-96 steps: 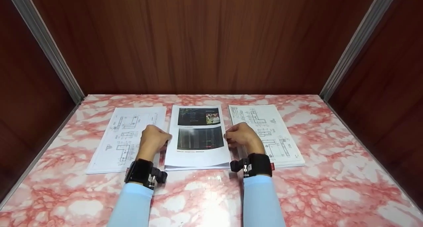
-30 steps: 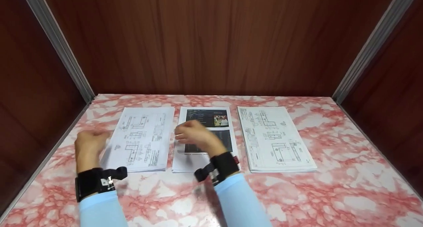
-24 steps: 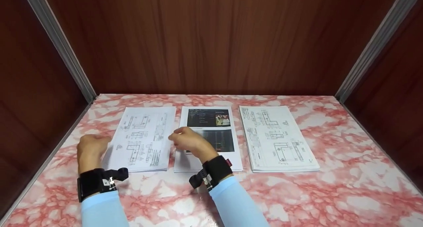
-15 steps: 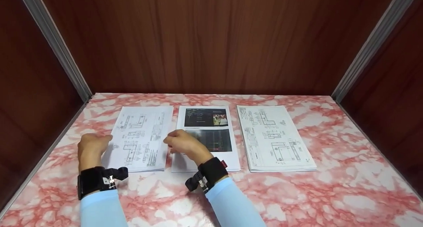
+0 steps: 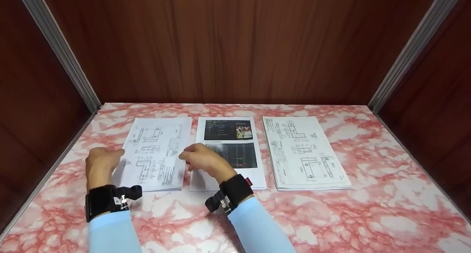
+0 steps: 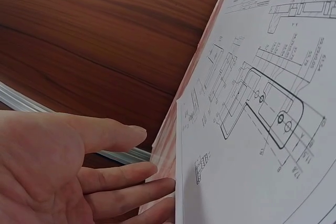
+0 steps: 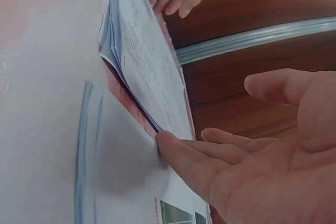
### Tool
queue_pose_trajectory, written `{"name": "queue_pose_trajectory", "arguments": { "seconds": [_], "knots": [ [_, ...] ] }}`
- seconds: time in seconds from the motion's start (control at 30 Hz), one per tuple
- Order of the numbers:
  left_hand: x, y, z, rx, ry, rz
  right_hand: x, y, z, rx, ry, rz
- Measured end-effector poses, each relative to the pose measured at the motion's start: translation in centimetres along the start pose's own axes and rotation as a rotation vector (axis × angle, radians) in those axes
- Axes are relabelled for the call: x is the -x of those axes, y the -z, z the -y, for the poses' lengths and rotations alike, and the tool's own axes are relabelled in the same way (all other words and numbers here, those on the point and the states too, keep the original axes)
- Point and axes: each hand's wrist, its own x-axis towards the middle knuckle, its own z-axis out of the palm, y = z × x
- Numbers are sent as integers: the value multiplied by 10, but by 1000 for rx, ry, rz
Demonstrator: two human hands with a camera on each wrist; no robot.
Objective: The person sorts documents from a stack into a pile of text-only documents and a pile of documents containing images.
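In the head view, a stack of paper sheets (image 5: 158,153) printed with technical drawings lies at the left of the table. My left hand (image 5: 103,164) is at its left side; in the left wrist view, the fingers (image 6: 126,200) reach the paper's edge, with the thumb held apart. My right hand (image 5: 206,159) stands at the stack's right side, over part of the middle stack of sheets (image 5: 228,177) with dark printed pictures. In the right wrist view, a fingertip (image 7: 167,142) touches the left stack's edge, thumb raised. Neither hand grips anything.
A third paper stack (image 5: 309,153) with drawings lies at the right. The red-and-white marbled table (image 5: 386,223) is enclosed by dark wooden panels (image 5: 235,46) with metal corner strips (image 5: 60,50). Each wrist wears a black camera band (image 5: 101,201).
Both hands have left the sides of the middle stack and moved left to the two sides of the left stack. Over the last second, the right hand came down to that stack's right edge.
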Motion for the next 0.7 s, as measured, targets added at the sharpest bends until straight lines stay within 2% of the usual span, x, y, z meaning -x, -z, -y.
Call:
{"name": "queue_pose_trajectory", "arguments": {
  "seconds": [0.17,0.33,0.53,0.7],
  "knots": [
    [0,0,-1,-9,-4,-3,-2,0,0,-10,9,-4],
    [1,1,-2,-21,-8,-13,-3,2,0,-72,42,-24],
    [1,-2,-3,5,1,-17,-5,4,-4,-150,32,10],
    [0,-4,-2,-2,-12,-38,-6,1,-7,-165,31,27]
  ]
}}
